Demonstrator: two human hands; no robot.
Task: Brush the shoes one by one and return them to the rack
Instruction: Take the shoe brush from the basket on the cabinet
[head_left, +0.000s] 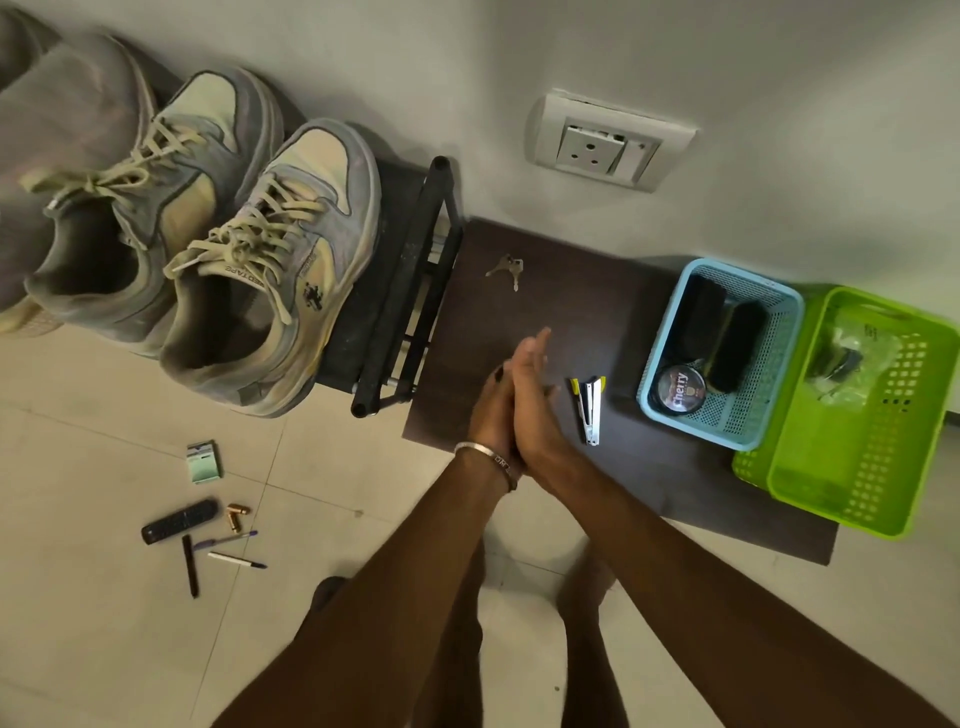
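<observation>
Soft, dim indoor light with a faint greenish cast covers the scene. Shadows are weak and diffuse; a soft one lies on the wall (779, 62) left of the socket plate (608, 140). The wide-angle lens bends straight lines and stretches the forearms at the bottom edge. The hands look slightly smeared, and the grey shoes (197, 228) at the left edge are soft.

Both forearms reach forward and meet, palms pressed together. The left hand (493, 410) lies against the right hand (535, 400), fingers straight, holding nothing.
</observation>
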